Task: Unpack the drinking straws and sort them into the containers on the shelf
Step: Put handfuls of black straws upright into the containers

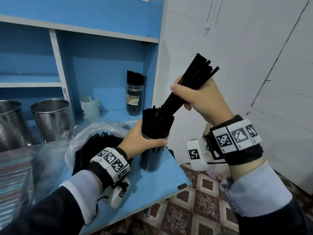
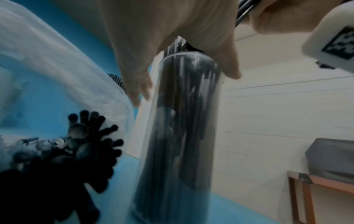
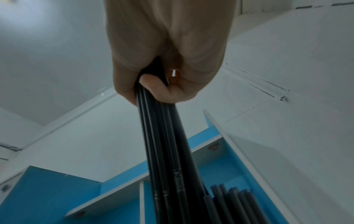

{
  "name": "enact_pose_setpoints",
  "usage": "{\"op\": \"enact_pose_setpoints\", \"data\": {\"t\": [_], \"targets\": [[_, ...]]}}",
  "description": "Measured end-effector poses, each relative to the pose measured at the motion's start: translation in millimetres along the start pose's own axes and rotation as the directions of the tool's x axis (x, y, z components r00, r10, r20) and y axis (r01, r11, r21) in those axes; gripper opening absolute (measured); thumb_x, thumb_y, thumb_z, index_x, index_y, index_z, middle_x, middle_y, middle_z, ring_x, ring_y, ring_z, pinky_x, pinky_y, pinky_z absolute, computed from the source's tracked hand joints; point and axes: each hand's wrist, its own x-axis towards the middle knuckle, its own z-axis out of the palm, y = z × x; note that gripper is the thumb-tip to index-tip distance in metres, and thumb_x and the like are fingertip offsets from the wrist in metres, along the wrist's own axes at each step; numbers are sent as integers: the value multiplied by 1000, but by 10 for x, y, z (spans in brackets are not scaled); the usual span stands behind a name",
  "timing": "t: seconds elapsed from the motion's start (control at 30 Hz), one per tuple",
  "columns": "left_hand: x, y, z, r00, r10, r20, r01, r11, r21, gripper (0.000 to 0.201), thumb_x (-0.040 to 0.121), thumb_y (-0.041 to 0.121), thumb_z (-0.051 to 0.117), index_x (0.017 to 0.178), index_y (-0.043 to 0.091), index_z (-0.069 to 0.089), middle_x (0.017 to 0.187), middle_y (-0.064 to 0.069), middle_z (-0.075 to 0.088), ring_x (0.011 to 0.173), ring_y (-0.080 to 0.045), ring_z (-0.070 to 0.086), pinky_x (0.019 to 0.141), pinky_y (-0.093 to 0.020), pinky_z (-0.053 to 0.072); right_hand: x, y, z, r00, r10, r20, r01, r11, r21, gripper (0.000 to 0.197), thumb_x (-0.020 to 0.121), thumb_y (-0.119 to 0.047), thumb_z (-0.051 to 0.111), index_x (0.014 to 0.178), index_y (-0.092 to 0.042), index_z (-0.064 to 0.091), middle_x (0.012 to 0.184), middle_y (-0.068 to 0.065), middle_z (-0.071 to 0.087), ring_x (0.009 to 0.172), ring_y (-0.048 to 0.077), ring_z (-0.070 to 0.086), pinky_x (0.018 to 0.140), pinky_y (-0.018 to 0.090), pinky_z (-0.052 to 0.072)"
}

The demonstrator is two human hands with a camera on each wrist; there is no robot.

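My left hand (image 1: pixel 144 141) grips a clear tall jar (image 1: pixel 152 158) near its rim; the jar stands on the blue tabletop (image 1: pixel 152 189) and is packed with black straws. In the left wrist view the jar (image 2: pixel 182 121) fills the middle, with my fingers (image 2: pixel 138 84) curled round its top. My right hand (image 1: pixel 199 97) holds a bundle of black straws (image 1: pixel 191 82) tilted, their lower ends inside the jar mouth. The right wrist view shows the bundle (image 3: pixel 164 151) running down from my fist (image 3: pixel 164 84). An open plastic bag of black straws (image 1: pixel 96 141) lies to the left.
A second jar with straws (image 1: pixel 134 99) stands in the blue shelf's right bay, beside a white cup (image 1: pixel 90 106). Two perforated steel canisters (image 1: pixel 52 119) stand at the left. Packs of coloured straws (image 1: pixel 13 175) lie at the near left. The table's corner (image 1: pixel 183 185) is close by.
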Motion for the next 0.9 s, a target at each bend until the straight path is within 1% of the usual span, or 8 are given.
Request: {"op": "enact_pose_setpoints", "data": {"t": [0.17, 0.27, 0.33, 0.4, 0.5, 0.63, 0.77, 0.9], "targets": [[-5, -49, -15, 1000, 1, -11, -1, 1000, 3, 82, 44, 56, 91, 115, 41, 51, 107, 24, 67, 99, 10, 62, 87, -22, 51, 147, 129, 93, 991, 87, 98, -79, 993, -84, 26, 75, -19, 67, 79, 5, 57, 69, 11, 55, 57, 15, 51, 44, 23, 40], [16, -35, -29, 1000, 6, 13, -6, 1000, -14, 83, 43, 53, 93, 114, 40, 51, 104, 31, 66, 98, 12, 62, 82, -17, 49, 145, 225, 264, 978, 121, 170, -86, 976, -201, 26, 77, -17, 70, 79, 6, 58, 68, 3, 57, 60, 9, 56, 52, 19, 44], [37, -39, -35, 1000, 18, 22, -18, 1000, -20, 86, 45, 50, 94, 119, 38, 53, 107, 25, 68, 101, 7, 64, 87, -22, 52, 67, 307, 392, 967, 157, 202, -114, 971, -208, 21, 77, -18, 74, 77, -1, 60, 68, -2, 60, 62, 6, 60, 55, 18, 47], [48, -56, -34, 1000, 23, 19, -23, 1000, -14, 84, 46, 50, 95, 119, 38, 55, 110, 20, 70, 105, 3, 64, 93, -30, 54, -42, 399, 518, 965, 184, 186, -129, 953, -274, 24, 76, -27, 78, 85, -15, 60, 84, -8, 59, 86, 10, 61, 70, 22, 50], [52, -65, -25, 1000, 17, 20, -17, 1000, 6, 79, 45, 54, 94, 114, 42, 56, 109, 20, 70, 105, 3, 64, 95, -34, 54, -154, 469, 586, 986, 114, 120, -48, 892, -450, 44, 72, -46, 80, 100, -39, 48, 106, -10, 41, 114, 18, 40, 97, 33, 43], [51, -61, -23, 999, 28, 30, -29, 1000, 3, 81, 45, 56, 93, 116, 45, 55, 111, 23, 69, 107, 4, 63, 97, -34, 53, -124, 339, 523, 988, -153, 17, 153, 960, -234, 74, 76, -35, 81, 136, -20, 41, 132, -3, 43, 126, 12, 42, 108, 26, 36], [46, -44, -22, 999, 37, 34, -37, 999, -5, 79, 46, 56, 92, 115, 42, 57, 112, 20, 70, 108, 0, 64, 98, -37, 52, -79, 241, 528, 908, -396, 135, 418, 860, -292, 36, 86, -7, 67, 121, -6, 60, 122, 4, 56, 120, 15, 51, 104, 25, 38], [42, -14, -12, 997, 54, 46, -53, 998, -27, 80, 51, 49, 93, 119, 30, 56, 112, 8, 71, 110, -11, 65, 96, -44, 53, -185, 314, 602, 915, -296, 274, 382, 854, -352, 22, 93, -5, 60, 114, -3, 67, 112, 5, 67, 108, 17, 60, 98, 26, 43]]}}
